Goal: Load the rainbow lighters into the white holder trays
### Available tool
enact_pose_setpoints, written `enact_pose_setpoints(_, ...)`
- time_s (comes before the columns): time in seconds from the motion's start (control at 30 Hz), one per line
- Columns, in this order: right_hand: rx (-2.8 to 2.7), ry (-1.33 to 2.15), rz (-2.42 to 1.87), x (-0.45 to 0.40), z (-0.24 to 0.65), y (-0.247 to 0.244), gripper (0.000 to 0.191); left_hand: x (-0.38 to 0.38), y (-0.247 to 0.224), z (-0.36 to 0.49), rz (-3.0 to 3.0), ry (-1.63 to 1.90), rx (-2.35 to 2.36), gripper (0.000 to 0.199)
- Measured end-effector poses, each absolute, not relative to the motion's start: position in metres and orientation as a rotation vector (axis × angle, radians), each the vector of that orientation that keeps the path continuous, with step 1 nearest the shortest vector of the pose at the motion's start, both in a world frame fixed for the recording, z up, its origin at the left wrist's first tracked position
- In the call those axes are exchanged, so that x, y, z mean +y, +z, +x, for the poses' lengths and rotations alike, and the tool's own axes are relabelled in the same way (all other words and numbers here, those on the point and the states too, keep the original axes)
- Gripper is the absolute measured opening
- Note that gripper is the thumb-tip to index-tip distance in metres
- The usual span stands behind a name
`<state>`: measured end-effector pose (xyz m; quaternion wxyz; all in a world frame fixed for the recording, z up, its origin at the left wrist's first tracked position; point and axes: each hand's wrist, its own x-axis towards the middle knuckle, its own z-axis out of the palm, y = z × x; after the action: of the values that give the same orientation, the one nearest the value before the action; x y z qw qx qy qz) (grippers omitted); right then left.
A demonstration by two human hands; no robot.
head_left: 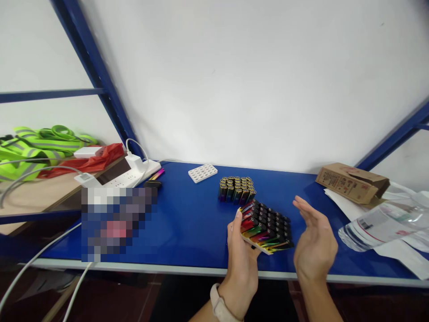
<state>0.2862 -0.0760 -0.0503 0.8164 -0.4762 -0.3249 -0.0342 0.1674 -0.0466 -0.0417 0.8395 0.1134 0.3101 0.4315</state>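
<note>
My left hand [241,264] grips a tilted block of several colourful lighters with black tops [266,228], its thumb along one edge and a pale tray edge underneath. My right hand [315,237] hangs in the air just to the right of the block, fingers spread, touching nothing. Behind them on the blue shelf top [187,214], a tight upright group of several black and gold batteries [236,190] stands close to the block. A small white perforated holder [202,173] lies further back. A pale band circles my left wrist.
A white power strip [134,176] with cables lies at the back left, beside a red bag and neon reflective vests [40,150]. A cardboard box [351,183], white paper and a plastic bottle [385,223] sit at the right. A pixelated patch covers part of the left shelf.
</note>
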Motion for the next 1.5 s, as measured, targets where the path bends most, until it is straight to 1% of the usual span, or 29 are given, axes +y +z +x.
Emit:
enact_pose_setpoints(0.07, -0.624, 0.055, -1.122, -0.08, 0.282, -0.059, 0.038, -0.046, -0.043, 0.168, 0.227, 0.915, 0.651, 0.055)
enact_pose_setpoints(0.13, -0.554, 0.216, -1.168, -0.083, 0.275, -0.068, 0.044, -0.045, -0.043, 0.168, 0.219, 0.915, 0.651, 0.054)
enact_pose_setpoints(0.23, -0.441, 0.424, -1.134, -0.083, 0.262, -0.076, 0.051, -0.044, -0.044, 0.169, 0.233, 0.919, 0.652, 0.054)
enact_pose_setpoints(0.3, -0.401, 0.479, -1.093, -0.08, 0.254, -0.076, 0.053, -0.045, -0.044, 0.169, 0.259, 0.945, 0.664, 0.055)
enact_pose_setpoints(0.43, -0.406, 0.414, -1.113, -0.074, 0.245, -0.07, 0.051, -0.046, -0.041, 0.169, 0.336, 1.013, 0.724, 0.05)
enact_pose_setpoints(0.6, -0.271, 0.41, -1.1, -0.073, 0.239, -0.063, 0.036, -0.047, -0.034, 0.168, 0.42, 1.039, 0.778, 0.045)
enact_pose_setpoints(0.67, -0.197, 0.437, -1.077, -0.074, 0.239, -0.061, 0.033, -0.047, -0.031, 0.168, 0.453, 1.055, 0.784, 0.043)
enact_pose_setpoints(1.0, -0.1, 0.517, -1.008, -0.073, 0.232, -0.06, 0.037, -0.045, -0.037, 0.167, 0.543, 1.197, 0.803, 0.041)
enact_pose_setpoints(1.1, -0.115, 0.532, -1.02, -0.071, 0.229, -0.062, 0.037, -0.041, -0.039, 0.167, 0.5, 1.204, 0.802, 0.044)
enact_pose_setpoints(1.33, -0.162, 0.573, -1.026, -0.067, 0.218, -0.063, 0.032, -0.034, -0.034, 0.153, 0.441, 1.171, 0.731, 0.059)
enact_pose_setpoints(1.5, -0.14, 0.635, -0.958, -0.063, 0.207, -0.065, 0.031, -0.032, -0.028, 0.143, 0.503, 1.19, 0.749, 0.058)
